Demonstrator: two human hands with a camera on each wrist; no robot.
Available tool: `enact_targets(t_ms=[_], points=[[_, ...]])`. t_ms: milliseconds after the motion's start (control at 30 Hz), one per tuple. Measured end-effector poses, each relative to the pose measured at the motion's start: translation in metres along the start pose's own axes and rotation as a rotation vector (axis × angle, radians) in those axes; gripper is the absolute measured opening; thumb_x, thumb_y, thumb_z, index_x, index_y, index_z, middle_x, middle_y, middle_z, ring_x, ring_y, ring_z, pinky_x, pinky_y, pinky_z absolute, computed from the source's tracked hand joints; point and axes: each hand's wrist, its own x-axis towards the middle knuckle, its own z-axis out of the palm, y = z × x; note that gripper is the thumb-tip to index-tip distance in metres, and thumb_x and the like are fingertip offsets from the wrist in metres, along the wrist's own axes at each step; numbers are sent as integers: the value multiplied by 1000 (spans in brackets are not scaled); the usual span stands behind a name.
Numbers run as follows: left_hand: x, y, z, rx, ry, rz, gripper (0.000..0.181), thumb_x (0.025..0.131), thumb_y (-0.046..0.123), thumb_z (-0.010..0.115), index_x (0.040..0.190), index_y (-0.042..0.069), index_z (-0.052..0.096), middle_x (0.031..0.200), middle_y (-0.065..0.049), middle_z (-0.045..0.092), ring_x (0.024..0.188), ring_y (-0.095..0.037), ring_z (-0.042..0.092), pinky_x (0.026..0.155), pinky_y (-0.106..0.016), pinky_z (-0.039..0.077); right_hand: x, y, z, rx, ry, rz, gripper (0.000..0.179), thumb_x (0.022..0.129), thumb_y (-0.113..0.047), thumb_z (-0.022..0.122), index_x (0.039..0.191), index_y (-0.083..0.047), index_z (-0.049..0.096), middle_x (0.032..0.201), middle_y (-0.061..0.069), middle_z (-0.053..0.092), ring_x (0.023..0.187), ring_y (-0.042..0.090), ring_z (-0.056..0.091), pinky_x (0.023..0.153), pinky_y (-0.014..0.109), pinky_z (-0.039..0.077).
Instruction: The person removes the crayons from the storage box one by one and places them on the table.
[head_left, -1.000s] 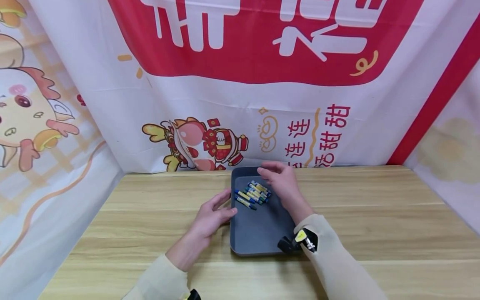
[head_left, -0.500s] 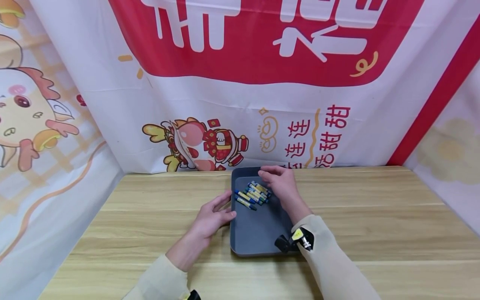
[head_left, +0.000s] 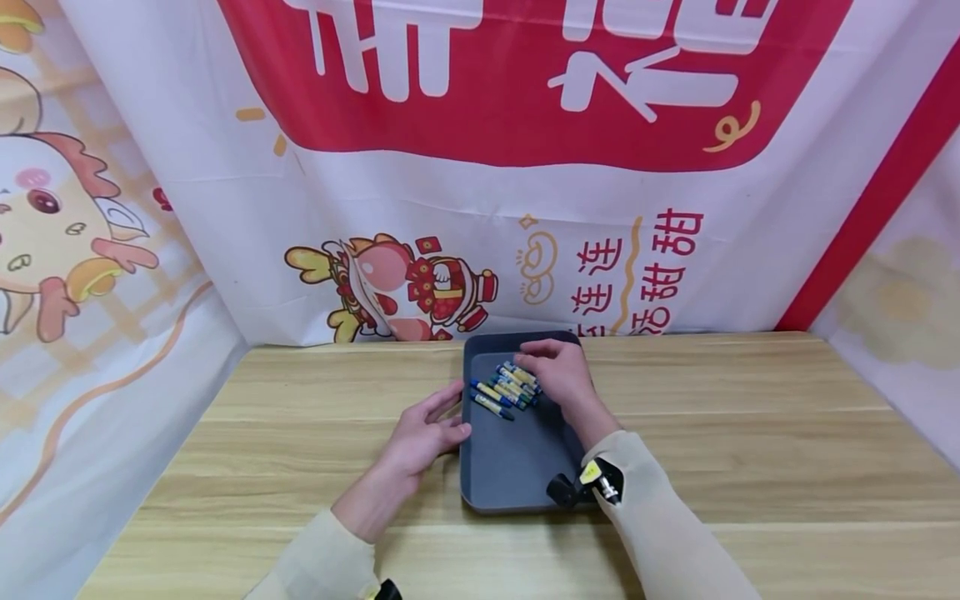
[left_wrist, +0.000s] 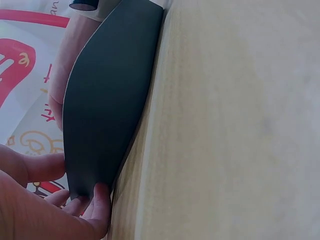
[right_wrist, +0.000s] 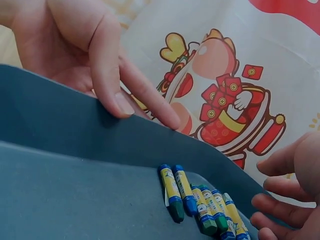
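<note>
The left hand [head_left: 420, 435], pinching the dark-grey rectangular tray [head_left: 517, 458], should brace it so the right hand [head_left: 566, 382], loosely spread, can lightly handle the slim yellow-and-blue-wrapped crayons [head_left: 511, 389] just beside it.

"What's underneath?"
"A pale wooden surface [head_left: 750, 433], with grain running left to right."
"And what lies directly on it?"
"1 grey rectangular tray [head_left: 510, 462] with rounded corners, its far end by the surface's back edge, its long sides running front to back."
</note>
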Motion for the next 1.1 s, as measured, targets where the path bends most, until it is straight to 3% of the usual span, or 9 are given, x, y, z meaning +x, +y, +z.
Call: enact_targets(t_ms=[500, 767, 1100], points=[[1, 0, -1, 6, 5, -12, 69, 97, -3, 67, 159, 20, 50, 168, -14, 45, 147, -39, 54, 113, -49, 53, 2, 4, 1, -127, -5, 82, 34, 99, -17, 74, 132, -8, 71, 136, 15, 69, 122, 32, 64, 110, 53, 51], [1, -2, 0, 0, 7, -16, 68, 97, -4, 67, 159, 20, 50, 167, -14, 46, 146, -38, 55, 109, -45, 57, 4, 7, 4, -169, 3, 43, 33, 97, -12, 76, 129, -7, 74, 135, 15, 71, 122, 31, 66, 107, 49, 53], [1, -1, 0, 2, 9, -14, 68, 97, -4, 67, 159, 20, 51, 167, -13, 47, 146, -38, 55, 109, -44, 57, 3, 6, 8, -191, 4, -11, 22, 93, -12, 80, 115, -11, 81, 111, 8, 79, 103, 24, 70, 95, 41, 55]])
